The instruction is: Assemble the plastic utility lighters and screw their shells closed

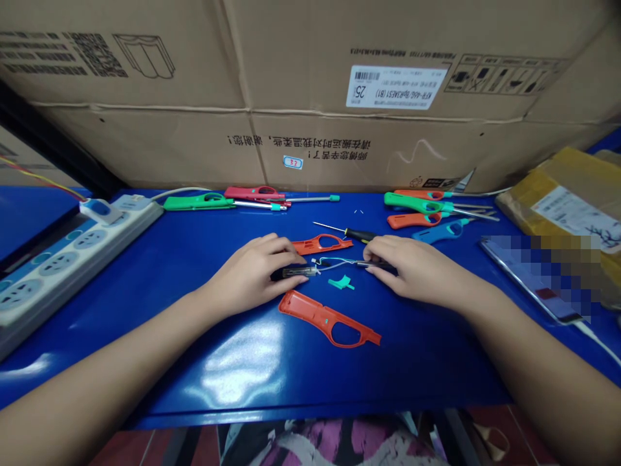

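My left hand (266, 268) pinches a dark, partly clear lighter fuel tank (298, 272) between thumb and fingers. Thin wires and a tube run from it toward my right hand (402, 265), whose fingers close round a dark rod-like lighter part (373, 264). Behind the wires lies one orange lighter shell half (323, 244), close to my left fingertips. The other orange shell half (325, 318) rests nearer the front, its inside facing up. Between them sits a small teal trigger (342, 283). A screwdriver (356, 234) with a dark handle lies just beyond my right fingers.
Green and red lighters (198, 202) lie at the back left; several more lighters (420, 204) lie at the back right. A power strip (63, 252) runs along the left. A phone (528, 278) with a cable and a yellow package (567, 194) are on the right. Cardboard (301, 84) stands behind.
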The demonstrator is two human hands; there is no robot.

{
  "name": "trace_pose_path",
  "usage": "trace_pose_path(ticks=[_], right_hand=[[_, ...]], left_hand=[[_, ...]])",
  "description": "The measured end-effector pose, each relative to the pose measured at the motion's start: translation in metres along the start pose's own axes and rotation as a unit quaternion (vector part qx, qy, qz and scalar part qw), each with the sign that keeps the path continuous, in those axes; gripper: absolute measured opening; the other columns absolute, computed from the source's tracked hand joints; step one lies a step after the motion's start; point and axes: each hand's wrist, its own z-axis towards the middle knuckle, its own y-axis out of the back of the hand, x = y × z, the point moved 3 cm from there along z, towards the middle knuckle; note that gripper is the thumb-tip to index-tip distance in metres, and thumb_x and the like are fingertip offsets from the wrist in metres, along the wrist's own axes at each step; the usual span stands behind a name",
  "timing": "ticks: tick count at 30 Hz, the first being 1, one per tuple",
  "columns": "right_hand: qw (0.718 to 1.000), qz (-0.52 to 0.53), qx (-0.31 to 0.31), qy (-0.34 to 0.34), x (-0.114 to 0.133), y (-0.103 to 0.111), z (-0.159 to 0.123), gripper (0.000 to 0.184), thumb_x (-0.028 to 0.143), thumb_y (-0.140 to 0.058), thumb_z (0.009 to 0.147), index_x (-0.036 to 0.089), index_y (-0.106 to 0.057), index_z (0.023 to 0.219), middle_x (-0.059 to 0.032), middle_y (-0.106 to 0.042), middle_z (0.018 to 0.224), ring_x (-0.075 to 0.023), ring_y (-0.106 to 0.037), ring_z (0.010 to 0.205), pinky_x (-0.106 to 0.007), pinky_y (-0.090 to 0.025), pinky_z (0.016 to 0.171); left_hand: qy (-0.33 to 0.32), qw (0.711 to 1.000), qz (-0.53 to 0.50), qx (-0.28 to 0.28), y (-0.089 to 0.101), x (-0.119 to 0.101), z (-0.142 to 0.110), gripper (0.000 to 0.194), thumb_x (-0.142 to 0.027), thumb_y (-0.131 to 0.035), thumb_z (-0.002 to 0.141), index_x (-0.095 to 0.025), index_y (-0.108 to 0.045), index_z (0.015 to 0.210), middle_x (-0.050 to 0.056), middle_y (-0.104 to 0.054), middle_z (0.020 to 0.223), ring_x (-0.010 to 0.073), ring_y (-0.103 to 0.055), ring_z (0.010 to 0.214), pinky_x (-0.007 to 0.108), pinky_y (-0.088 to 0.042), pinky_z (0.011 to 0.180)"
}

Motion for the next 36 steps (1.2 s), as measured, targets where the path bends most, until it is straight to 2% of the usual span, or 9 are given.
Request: trace_pose_path(ticks=[8, 13, 17, 20, 24, 28, 32, 34, 36], right_hand=[[1.0, 0.001, 0.003, 0.016, 0.003, -0.003, 0.0, 0.006, 0.022, -0.055, 0.095, 0.021, -0.059, 0.099, -0.0065, -0.066, 0.098, -0.0223, -0.063, 0.09, -0.035, -0.049, 0.079], [0.999, -0.008, -0.032, 0.04, 0.008, -0.003, -0.001, 0.016, 0.025, -0.055, 0.097, 0.02, -0.06, 0.112, -0.0099, -0.065, 0.111, -0.026, -0.062, 0.103, -0.041, -0.05, 0.09], [0.995, 0.01, -0.071, 0.075, 0.018, -0.002, 0.001, 0.012, 0.022, -0.055, 0.097, 0.019, -0.062, 0.106, -0.0102, -0.065, 0.107, -0.025, -0.06, 0.101, -0.041, -0.05, 0.09], [0.989, 0.039, -0.083, 0.115, 0.026, -0.004, 0.001, 0.011, 0.027, -0.056, 0.098, 0.019, -0.064, 0.101, -0.0086, -0.065, 0.104, -0.0229, -0.059, 0.098, -0.039, -0.049, 0.088], [0.987, 0.039, -0.063, 0.143, 0.032, -0.015, 0.001, 0.022, 0.034, -0.057, 0.099, 0.019, -0.064, 0.114, -0.0103, -0.064, 0.116, -0.024, -0.058, 0.106, -0.04, -0.047, 0.092], [0.986, 0.037, -0.034, 0.159, 0.033, -0.019, 0.001, 0.015, 0.029, -0.055, 0.1, 0.018, -0.064, 0.103, -0.0085, -0.065, 0.106, -0.0221, -0.059, 0.1, -0.039, -0.047, 0.092], [0.988, 0.05, -0.086, 0.12, 0.025, -0.005, 0.001, 0.012, 0.028, -0.057, 0.098, 0.019, -0.065, 0.099, -0.0083, -0.067, 0.102, -0.0221, -0.06, 0.097, -0.038, -0.047, 0.087], [0.99, 0.032, -0.119, 0.073, 0.014, 0.001, 0.0, 0.013, 0.028, -0.057, 0.098, 0.018, -0.066, 0.101, -0.0101, -0.067, 0.103, -0.0243, -0.06, 0.098, -0.039, -0.048, 0.086], [0.993, -0.006, -0.115, 0.037, 0.004, 0.003, 0.001, 0.015, 0.025, -0.055, 0.098, 0.018, -0.068, 0.102, -0.0117, -0.066, 0.105, -0.0261, -0.06, 0.098, -0.041, -0.049, 0.086]], left_hand=[[0.0, 1.0, -0.017, 0.011, -0.001, -0.001, 0.0, 0.015, -0.028, -0.058, 0.1, -0.019, -0.07, 0.107, 0.006, -0.072, 0.106, 0.021, -0.061, 0.096, 0.035, -0.05, 0.086], [-0.015, 1.0, 0.008, -0.025, 0.001, -0.004, 0.0, 0.017, -0.028, -0.058, 0.101, -0.019, -0.069, 0.111, 0.006, -0.073, 0.106, 0.0209, -0.059, 0.095, 0.036, -0.049, 0.087], [-0.007, 1.0, 0.007, -0.019, -0.002, -0.002, 0.001, 0.021, -0.028, -0.057, 0.1, -0.02, -0.069, 0.116, 0.008, -0.07, 0.109, 0.0215, -0.058, 0.097, 0.037, -0.048, 0.088], [-0.011, 1.0, -0.016, -0.021, 0.003, -0.004, 0.0, 0.02, -0.033, -0.059, 0.099, -0.021, -0.071, 0.109, 0.007, -0.069, 0.106, 0.0212, -0.059, 0.097, 0.037, -0.047, 0.089], [-0.082, 0.994, -0.067, 0.036, 0.007, -0.016, -0.002, 0.026, -0.046, -0.069, 0.09, -0.021, -0.071, 0.1, 0.005, -0.07, 0.099, 0.02, -0.062, 0.093, 0.035, -0.047, 0.088], [-0.115, 0.986, -0.077, 0.094, 0.003, -0.025, -0.003, 0.03, -0.048, -0.073, 0.084, -0.02, -0.068, 0.094, 0.002, -0.068, 0.085, 0.0176, -0.063, 0.081, 0.03, -0.047, 0.076], [-0.107, 0.988, -0.061, 0.09, -0.001, -0.026, -0.003, 0.025, -0.045, -0.069, 0.088, -0.02, -0.067, 0.091, 0.001, -0.066, 0.08, 0.0152, -0.06, 0.073, 0.029, -0.046, 0.069], [-0.107, 0.99, -0.046, 0.079, -0.001, -0.026, -0.003, 0.03, -0.05, -0.069, 0.088, -0.021, -0.068, 0.094, 0.001, -0.067, 0.083, 0.0158, -0.061, 0.075, 0.03, -0.047, 0.072], [-0.101, 0.993, -0.028, 0.055, 0.0, -0.025, -0.002, 0.038, -0.057, -0.068, 0.087, -0.021, -0.068, 0.097, 0.002, -0.069, 0.087, 0.0172, -0.062, 0.078, 0.032, -0.046, 0.073]])
